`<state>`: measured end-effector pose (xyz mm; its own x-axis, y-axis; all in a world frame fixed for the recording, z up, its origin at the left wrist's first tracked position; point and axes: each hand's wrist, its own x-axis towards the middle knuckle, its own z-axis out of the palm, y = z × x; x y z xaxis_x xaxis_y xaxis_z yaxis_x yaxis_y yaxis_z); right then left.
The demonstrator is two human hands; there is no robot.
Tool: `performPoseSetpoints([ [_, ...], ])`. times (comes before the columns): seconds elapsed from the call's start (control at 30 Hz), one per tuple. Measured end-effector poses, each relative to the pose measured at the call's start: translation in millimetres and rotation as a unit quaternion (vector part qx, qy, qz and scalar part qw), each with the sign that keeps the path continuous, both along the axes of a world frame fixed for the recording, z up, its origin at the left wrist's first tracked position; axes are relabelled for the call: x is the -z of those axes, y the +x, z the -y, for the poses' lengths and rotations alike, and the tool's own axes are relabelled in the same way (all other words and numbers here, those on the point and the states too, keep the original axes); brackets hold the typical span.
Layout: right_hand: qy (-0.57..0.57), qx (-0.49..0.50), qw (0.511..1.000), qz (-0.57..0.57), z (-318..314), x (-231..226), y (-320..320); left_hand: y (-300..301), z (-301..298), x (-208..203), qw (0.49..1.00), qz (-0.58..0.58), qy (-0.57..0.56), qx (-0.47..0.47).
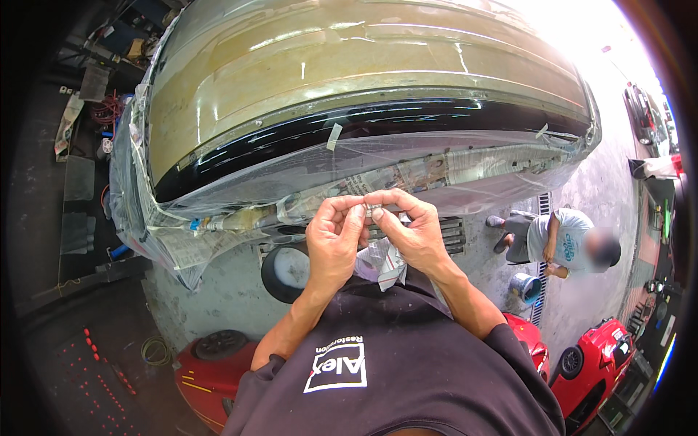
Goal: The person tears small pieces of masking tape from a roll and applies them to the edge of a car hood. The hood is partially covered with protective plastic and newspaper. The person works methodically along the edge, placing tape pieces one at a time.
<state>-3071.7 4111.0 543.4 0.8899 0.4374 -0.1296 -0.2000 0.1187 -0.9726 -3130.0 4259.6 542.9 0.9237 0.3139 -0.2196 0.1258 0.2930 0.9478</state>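
Note:
My left hand point(336, 236) and my right hand point(411, 229) meet in front of my chest, fingertips pinched together. A small pale piece point(372, 208) shows between thumbs and forefingers; its kind I cannot make out. Just beyond my hands stands a vehicle with a glossy olive-gold panel point(291, 65) and a black band point(378, 120) along its near edge. Clear plastic sheeting point(305, 168) and newspaper point(494, 166) cover its lower part. One short strip of pale tape point(334, 136) sticks on the black band. A white cloth with red lines point(392, 267) hangs below my hands, near my waist.
At right, another person point(571, 236) in a grey shirt is near a bucket point(525, 288) and a floor drain grate point(539, 309). A dark round tub point(286, 272) stands left of my wrists. Red cars point(596, 370) are behind me; hoses and shelving line the left.

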Motion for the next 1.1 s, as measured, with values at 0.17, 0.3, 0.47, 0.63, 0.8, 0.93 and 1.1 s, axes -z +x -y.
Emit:
performPoseSetpoints([
  [0.17,0.008,0.033,0.999,0.000,-3.5,10.0,-3.5,1.3,7.4,6.4,0.995,0.037,0.090,-0.004],
  [0.3,-0.057,0.015,0.998,0.019,0.5,8.3,-0.9,2.0,4.2,-0.9,0.995,0.001,0.097,0.019],
  [0.47,-0.063,-0.015,0.998,0.024,0.3,-1.6,-0.5,-0.2,0.2,-0.5,0.993,-0.021,0.111,0.018],
  [0.63,-0.082,-0.029,0.994,0.059,1.8,-0.7,-1.1,-2.8,-1.1,-1.3,0.995,-0.035,0.084,0.027],
  [0.8,0.004,-0.003,0.997,-0.077,2.5,-3.2,-4.8,-6.3,1.8,0.4,0.996,-0.012,0.071,0.052],
  [0.93,0.020,-0.011,0.996,-0.086,2.0,-7.7,-3.8,-7.0,1.8,-0.6,0.998,-0.027,0.044,0.044],
  [1.1,-0.014,-0.024,0.999,-0.044,3.3,-2.5,-6.9,-9.6,6.7,4.4,1.000,-0.018,0.008,0.019],
])
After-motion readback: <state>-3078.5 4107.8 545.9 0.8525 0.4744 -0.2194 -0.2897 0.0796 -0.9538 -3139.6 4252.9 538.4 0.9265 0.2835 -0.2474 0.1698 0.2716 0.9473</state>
